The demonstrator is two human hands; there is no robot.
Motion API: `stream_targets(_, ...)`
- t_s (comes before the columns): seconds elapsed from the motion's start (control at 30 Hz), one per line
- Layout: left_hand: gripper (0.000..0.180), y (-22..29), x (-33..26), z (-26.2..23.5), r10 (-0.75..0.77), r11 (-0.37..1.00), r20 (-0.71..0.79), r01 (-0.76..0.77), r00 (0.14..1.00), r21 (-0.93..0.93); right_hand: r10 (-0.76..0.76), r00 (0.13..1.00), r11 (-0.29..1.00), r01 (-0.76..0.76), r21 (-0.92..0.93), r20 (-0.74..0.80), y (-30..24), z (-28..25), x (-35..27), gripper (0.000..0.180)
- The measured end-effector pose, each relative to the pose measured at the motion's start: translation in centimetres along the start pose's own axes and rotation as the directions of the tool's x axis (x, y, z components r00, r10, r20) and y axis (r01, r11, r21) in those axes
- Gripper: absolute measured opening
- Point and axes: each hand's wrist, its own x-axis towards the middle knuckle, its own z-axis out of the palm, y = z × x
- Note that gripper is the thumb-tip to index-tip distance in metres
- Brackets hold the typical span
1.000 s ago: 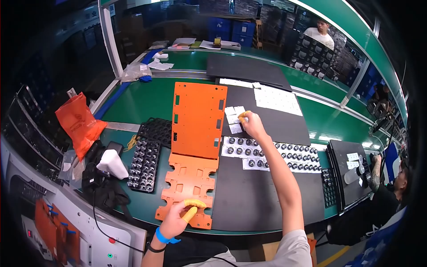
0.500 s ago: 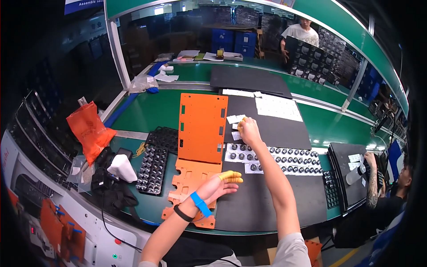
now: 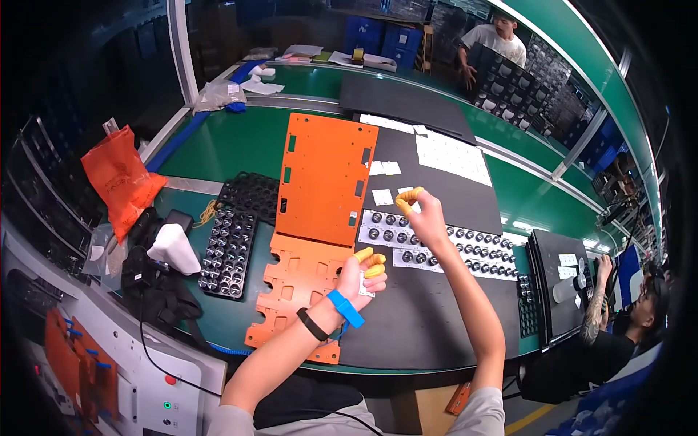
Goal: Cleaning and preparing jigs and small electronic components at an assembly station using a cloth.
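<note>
My left hand point(image 3: 361, 278), with yellow finger covers, is curled around a small white square piece point(image 3: 366, 285) over the lower leaf of the orange fixture point(image 3: 287, 280). Farther right, my right hand point(image 3: 422, 211) hovers above the black mat point(image 3: 436, 320), its covered thumb and forefinger bent into a ring. Whether anything is between those fingertips I cannot make out. Just left of it lies a loose white square card point(image 3: 382, 197), and two more lie beyond. Below it, white boards point(image 3: 483, 251) carry rows of round, black-rimmed lens cups.
A black tray of shiny cups point(image 3: 227, 252) stands left of the fixture, near a white bottle-like object point(image 3: 173, 249) and an orange bag point(image 3: 123, 182). A large white sheet point(image 3: 452, 158) lies at the back. Co-workers point(image 3: 607, 334) are at the right and across the bench.
My right hand has drawn back from the loose cards, and one card there is gone. My left hand has curled its fingers, with a white piece now showing in it. The view has tilted down.
</note>
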Motion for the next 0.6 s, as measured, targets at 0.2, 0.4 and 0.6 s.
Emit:
stream_targets(0.2,0.058,0.1,-1.1,2.7,-0.034,0.999,-0.059,0.033,0.998,-0.026,-0.087,0.988,0.920,0.129,-0.370,0.128,4.2,2.6,2.2,0.009)
stream_targets(0.4,0.059,0.2,-1.3,2.7,0.016,0.999,-0.085,-0.020,0.996,-0.041,-0.098,0.970,0.865,0.194,-0.462,0.223,5.4,3.7,3.0,0.008)
stream_targets(0.6,0.055,0.0,-0.9,2.7,0.000,0.998,-0.100,-0.006,0.995,-0.064,-0.182,0.956,0.844,0.271,-0.463,0.229,6.0,3.8,3.0,0.006)
